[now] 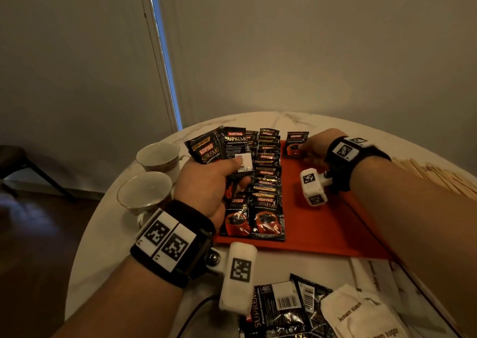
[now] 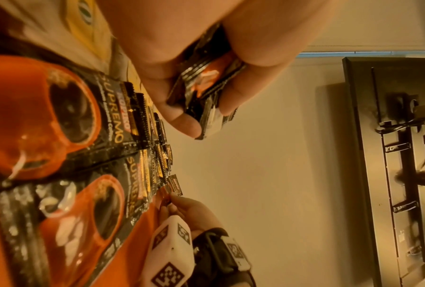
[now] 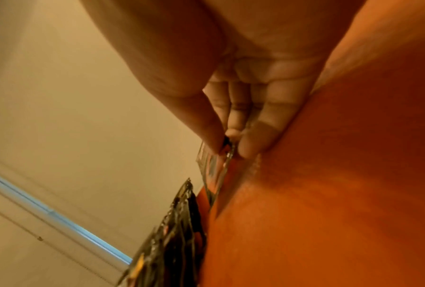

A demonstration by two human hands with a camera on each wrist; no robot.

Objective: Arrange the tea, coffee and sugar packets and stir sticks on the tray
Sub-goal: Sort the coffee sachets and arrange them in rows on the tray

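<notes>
From the head view, an orange tray (image 1: 322,224) lies on a round marble desk (image 1: 103,234). Two overlapping columns of coffee packets (image 1: 267,183) fill the tray's 9 o'clock side. The left hand (image 1: 206,183) hovers over those columns, its grip curled round a fanned bundle of coffee packets (image 1: 222,146). The right hand (image 1: 313,144) sits at the tray's 12 o'clock edge, its grip pinching a single coffee packet (image 1: 295,143) that lies just beside the columns. Two cups (image 1: 157,157) stand at 9 o'clock off the tray. Loose coffee packets (image 1: 278,306) and brown sugar sachets (image 1: 361,314) lie on the desk at 6 o'clock, and wooden stir sticks (image 1: 436,172) lie at 3 o'clock beyond the tray.

From the left wrist, the fingers (image 2: 233,93) and thumb clamp the bundle's lower edges (image 2: 204,77); the laid columns (image 2: 83,136) run away below, and the right hand (image 2: 194,213) touches the far packet.

From the right wrist, thumb and fingertips (image 3: 250,143) pinch the single packet's edge (image 3: 213,170), which lies tilted against the orange tray surface (image 3: 329,194), near the end of the columns (image 3: 177,233).
</notes>
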